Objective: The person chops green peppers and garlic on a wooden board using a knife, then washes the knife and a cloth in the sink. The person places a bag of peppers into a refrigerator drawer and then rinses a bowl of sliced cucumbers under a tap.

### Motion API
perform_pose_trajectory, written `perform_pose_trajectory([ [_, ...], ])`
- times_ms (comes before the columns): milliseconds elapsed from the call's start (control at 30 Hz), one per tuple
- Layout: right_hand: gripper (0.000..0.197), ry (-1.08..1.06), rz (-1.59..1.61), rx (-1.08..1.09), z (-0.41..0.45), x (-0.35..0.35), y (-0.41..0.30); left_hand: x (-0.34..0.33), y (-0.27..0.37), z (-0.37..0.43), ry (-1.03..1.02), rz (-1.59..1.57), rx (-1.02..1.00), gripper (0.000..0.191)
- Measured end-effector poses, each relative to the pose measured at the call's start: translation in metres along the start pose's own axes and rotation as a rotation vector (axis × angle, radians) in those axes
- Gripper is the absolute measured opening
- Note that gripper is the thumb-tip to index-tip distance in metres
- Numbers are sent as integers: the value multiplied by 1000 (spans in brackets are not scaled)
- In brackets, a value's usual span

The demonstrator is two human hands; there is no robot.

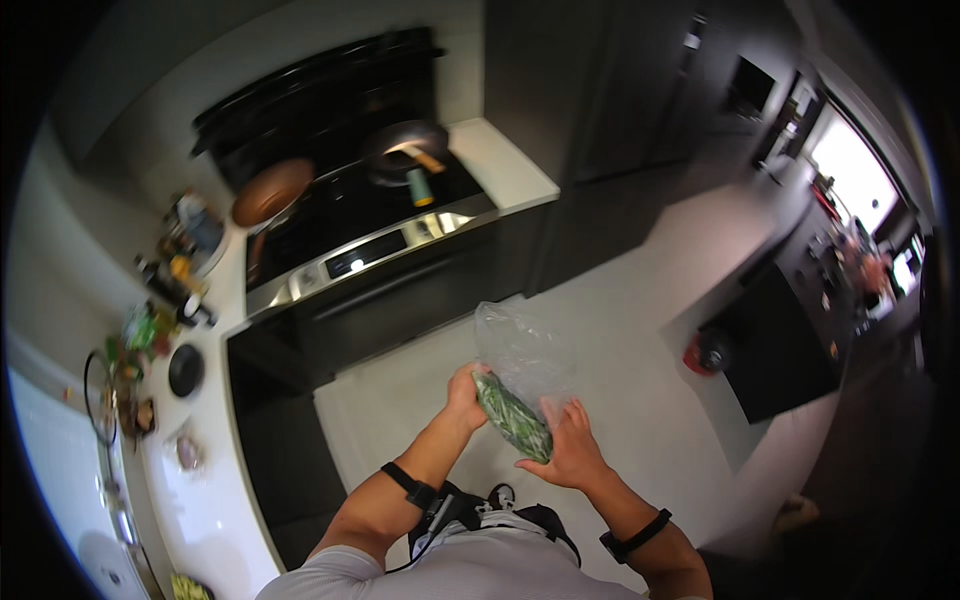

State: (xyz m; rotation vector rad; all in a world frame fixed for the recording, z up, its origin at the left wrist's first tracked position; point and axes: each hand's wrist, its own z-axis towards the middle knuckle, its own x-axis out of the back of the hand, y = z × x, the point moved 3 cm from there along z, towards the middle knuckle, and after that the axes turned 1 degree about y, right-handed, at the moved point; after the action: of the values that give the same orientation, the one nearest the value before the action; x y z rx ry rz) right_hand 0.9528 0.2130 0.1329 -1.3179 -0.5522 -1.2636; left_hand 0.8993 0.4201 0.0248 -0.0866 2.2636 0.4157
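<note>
Between my hands is a clear plastic bag (517, 341) with a bundle of green leafy vegetables (514, 416) packed in its lower part. My left hand (466, 397) grips the bundle's left end through the plastic. At the other end, my right hand (566, 446) lies along the bag, its thumb under the greens and its fingers on the far side. The bag's loose upper part spreads away from me, above the floor. Exactly which greens these are cannot be told.
Ahead stands a range (375, 247) with a copper-coloured pan (274, 193) and a dark wok (405, 142) on it. Along the left runs a white counter (217, 480) with bottles (161, 281) and a round black object (186, 370). A black table (780, 352) stands to the right.
</note>
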Motion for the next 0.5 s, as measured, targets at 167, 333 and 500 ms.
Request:
perform_pose_trajectory([
  [167,86,234,756,-518,-28,31,102,-121,-42,20,-294,186,51,35],
  [333,60,622,1830,-724,-2,57,177,-162,-63,81,-526,147,109,53],
  [500,51,553,2013,-817,9,52,272,-219,-126,177,-776,365,307,71],
])
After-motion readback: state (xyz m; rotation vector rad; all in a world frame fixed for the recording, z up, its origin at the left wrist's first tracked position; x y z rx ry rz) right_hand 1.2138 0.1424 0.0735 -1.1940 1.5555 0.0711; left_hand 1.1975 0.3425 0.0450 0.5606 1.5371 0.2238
